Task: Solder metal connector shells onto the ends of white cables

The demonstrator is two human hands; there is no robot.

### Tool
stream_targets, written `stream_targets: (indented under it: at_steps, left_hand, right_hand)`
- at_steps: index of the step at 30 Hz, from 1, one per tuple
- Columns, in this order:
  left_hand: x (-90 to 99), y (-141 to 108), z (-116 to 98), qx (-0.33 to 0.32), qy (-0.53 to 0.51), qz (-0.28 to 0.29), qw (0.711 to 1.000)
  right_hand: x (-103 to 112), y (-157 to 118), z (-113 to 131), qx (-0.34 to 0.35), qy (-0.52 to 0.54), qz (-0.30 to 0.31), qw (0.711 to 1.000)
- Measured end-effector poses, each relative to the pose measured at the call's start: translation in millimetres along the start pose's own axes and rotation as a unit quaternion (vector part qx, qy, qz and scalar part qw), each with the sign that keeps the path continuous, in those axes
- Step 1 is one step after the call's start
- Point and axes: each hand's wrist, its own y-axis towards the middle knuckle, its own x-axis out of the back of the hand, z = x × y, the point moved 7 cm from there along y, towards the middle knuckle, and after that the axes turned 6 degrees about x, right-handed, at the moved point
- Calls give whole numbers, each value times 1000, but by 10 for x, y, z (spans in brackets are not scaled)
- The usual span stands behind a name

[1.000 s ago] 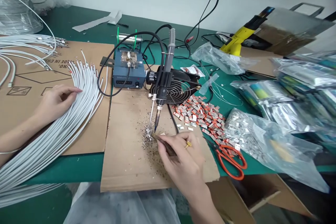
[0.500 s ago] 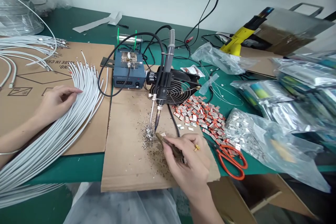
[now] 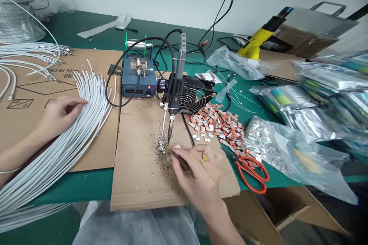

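Note:
My right hand (image 3: 198, 178) pinches a brown, flat, worn piece (image 3: 182, 160) between thumb and fingers. The far end of that piece is at the tip of the soldering iron (image 3: 170, 122), which points downward in its stand; whether they touch is hard to tell. Under the tip lies a heap of solder bits (image 3: 161, 146) on a cardboard sheet (image 3: 132, 176). My left hand (image 3: 61, 116) rests with its fingers loosely stretched, the index fingertip against a bundle of white cables (image 3: 92, 99). Nothing shows between the left fingers.
Behind the iron are a blue soldering station (image 3: 138, 80), a solder spool (image 3: 136, 44) and a black fan (image 3: 198, 93). Rightward lie a pile of small orange-and-metal connectors (image 3: 224, 126), orange-handled scissors (image 3: 253, 174), a plastic bag of metal parts (image 3: 267, 141) and a yellow tool (image 3: 255, 42).
My right hand has moved slightly left with the brown piece, closer under the iron's tip. An orange light now glows on the station. My left hand stays on the cables.

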Motion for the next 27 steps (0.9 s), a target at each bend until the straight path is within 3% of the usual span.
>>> stream_targets:
  at_steps: [8, 12, 15, 20, 24, 27]
  left_hand:
    - [-34, 8, 5, -10, 25, 0, 1000]
    - [-5, 11, -104, -41, 69, 34, 996]
    - [149, -107, -242, -66, 103, 66, 990]
    - [512, -691, -241, -6, 156, 73, 985]
    - [405, -1325, 34, 24, 184, 153, 971]
    - [344, -1568, 218, 31, 242, 107, 964]
  right_hand:
    - [19, -143, -22, -44, 87, 33, 995]
    - [-87, -258, -44, -23, 115, 120, 986]
    - [-60, -357, -133, 13, 77, 132, 988]
    - [-84, -467, -242, 52, 54, 147, 986]
    - [-119, -465, -180, 77, 40, 127, 988]
    - [-114, -442, -101, 88, 58, 115, 988]
